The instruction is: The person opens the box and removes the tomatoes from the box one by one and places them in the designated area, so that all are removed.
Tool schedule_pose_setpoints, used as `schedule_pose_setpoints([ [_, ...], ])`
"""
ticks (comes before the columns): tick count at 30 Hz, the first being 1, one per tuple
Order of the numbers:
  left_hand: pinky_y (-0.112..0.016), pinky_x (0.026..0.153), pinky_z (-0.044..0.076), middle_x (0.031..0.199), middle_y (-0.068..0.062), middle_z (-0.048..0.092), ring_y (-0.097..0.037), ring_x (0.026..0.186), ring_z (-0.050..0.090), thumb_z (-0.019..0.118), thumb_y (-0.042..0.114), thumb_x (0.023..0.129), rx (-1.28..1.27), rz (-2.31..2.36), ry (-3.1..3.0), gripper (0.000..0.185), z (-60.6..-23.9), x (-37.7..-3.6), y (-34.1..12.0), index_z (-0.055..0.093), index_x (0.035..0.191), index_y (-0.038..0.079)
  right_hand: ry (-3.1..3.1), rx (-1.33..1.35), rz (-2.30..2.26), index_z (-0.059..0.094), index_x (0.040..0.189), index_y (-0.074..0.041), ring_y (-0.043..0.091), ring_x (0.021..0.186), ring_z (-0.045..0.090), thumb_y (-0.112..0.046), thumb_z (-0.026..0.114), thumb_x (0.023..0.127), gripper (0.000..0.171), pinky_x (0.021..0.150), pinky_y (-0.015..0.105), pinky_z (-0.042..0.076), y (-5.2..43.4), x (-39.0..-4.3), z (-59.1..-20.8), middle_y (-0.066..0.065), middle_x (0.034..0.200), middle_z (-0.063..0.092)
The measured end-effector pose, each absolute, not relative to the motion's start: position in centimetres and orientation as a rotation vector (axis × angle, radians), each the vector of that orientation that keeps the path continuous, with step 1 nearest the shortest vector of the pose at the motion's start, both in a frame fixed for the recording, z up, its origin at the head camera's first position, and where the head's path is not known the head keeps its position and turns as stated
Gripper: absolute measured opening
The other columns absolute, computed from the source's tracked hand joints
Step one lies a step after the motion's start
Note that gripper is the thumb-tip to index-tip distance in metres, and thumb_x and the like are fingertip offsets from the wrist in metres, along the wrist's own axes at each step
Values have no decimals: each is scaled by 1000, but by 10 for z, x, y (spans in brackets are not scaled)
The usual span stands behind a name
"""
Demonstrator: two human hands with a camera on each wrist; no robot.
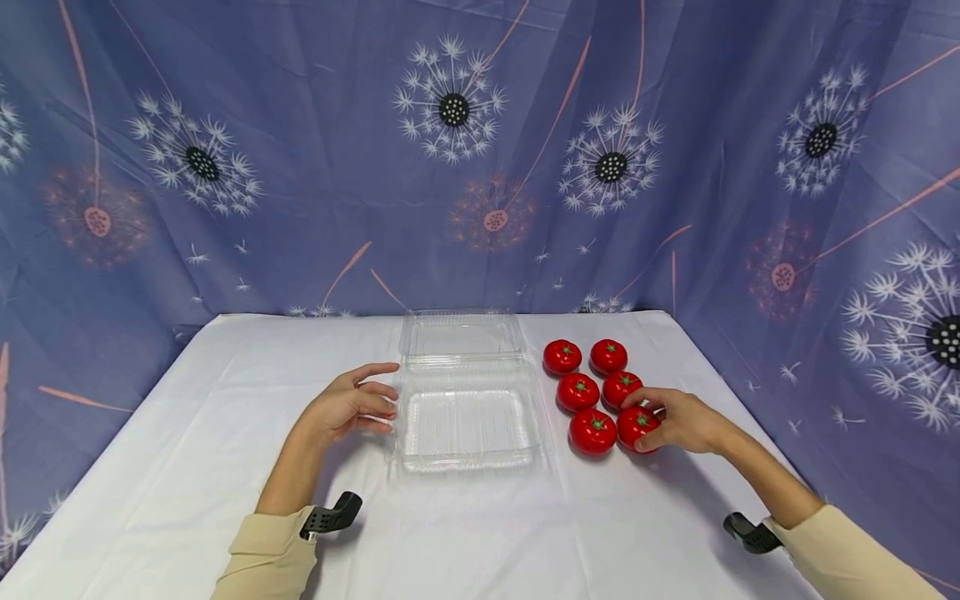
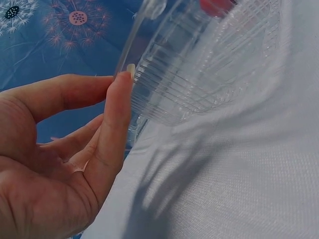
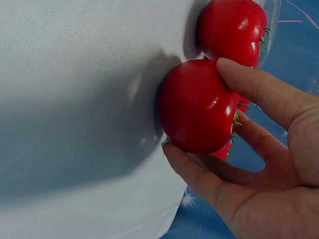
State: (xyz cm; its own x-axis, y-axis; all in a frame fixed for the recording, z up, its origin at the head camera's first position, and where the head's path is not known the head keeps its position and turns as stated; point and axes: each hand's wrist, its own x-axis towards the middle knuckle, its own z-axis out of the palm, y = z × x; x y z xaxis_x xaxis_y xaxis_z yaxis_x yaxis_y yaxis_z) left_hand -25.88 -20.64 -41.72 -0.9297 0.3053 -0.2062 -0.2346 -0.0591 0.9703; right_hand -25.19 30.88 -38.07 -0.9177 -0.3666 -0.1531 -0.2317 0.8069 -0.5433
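A clear plastic clamshell box [image 1: 465,427] lies open at the table's middle, its lid [image 1: 461,335] folded back. My left hand [image 1: 352,407] rests beside its left edge, fingers relaxed, fingertips [image 2: 124,82] touching the box wall [image 2: 199,74]. Several red tomatoes [image 1: 577,392] sit in two rows right of the box. My right hand [image 1: 675,421] grips the nearest right tomato [image 1: 636,426], thumb and fingers curled round it [image 3: 197,107]. Another tomato [image 3: 232,31] sits just behind it.
A white cloth [image 1: 465,533] covers the table. A blue dandelion-print curtain [image 1: 480,150] hangs behind and on both sides. Black wrist-camera mounts [image 1: 330,515] sit at both sleeves.
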Motion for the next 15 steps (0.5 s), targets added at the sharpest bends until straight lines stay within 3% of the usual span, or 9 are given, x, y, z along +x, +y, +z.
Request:
schedule_pose_setpoints([
  [15, -38, 76, 64, 115, -12, 64, -19, 88, 72, 68, -4, 88, 120, 2023, 1866, 82, -419, -256, -215, 25, 158, 0, 2722, -485, -700, 68, 126, -8, 28, 98, 60, -22, 88, 74, 57, 74, 33, 55, 303, -255, -367, 15, 110, 63],
])
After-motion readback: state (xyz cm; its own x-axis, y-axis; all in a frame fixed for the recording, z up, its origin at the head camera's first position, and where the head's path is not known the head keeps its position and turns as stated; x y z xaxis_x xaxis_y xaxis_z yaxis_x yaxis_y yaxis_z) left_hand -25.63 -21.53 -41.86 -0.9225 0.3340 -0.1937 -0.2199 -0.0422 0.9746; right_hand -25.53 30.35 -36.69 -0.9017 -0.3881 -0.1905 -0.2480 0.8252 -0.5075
